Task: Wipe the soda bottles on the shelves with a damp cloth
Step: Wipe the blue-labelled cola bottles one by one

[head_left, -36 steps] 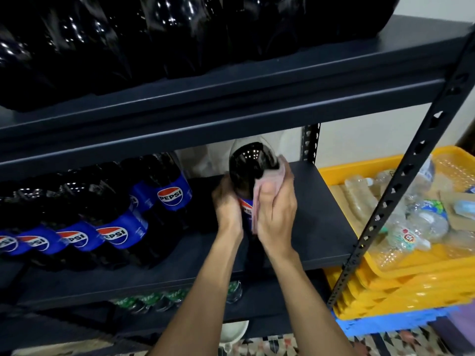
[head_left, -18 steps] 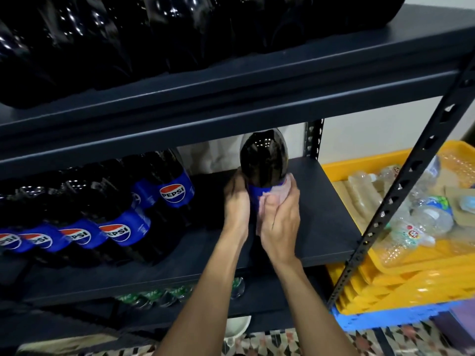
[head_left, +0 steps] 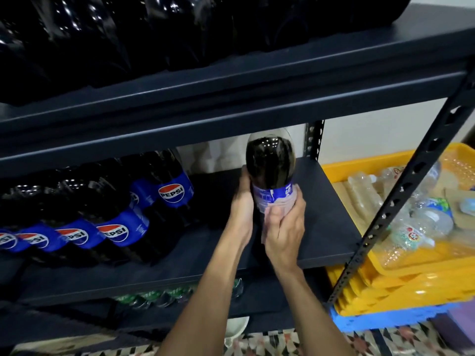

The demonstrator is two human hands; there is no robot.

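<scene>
Dark soda bottle [head_left: 270,163], blue label, upright between both hands.

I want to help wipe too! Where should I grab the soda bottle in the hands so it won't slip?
Take the soda bottle round its middle, at the blue label, coming from the sides. It is upright; the dome above bulges and looks slick, while the label band is straighter. The left hand holds it from the left, and the right hand presses the cloth on it.

Plastic bottles [head_left: 431,219] in yellow tray [head_left: 424,264]
</scene>
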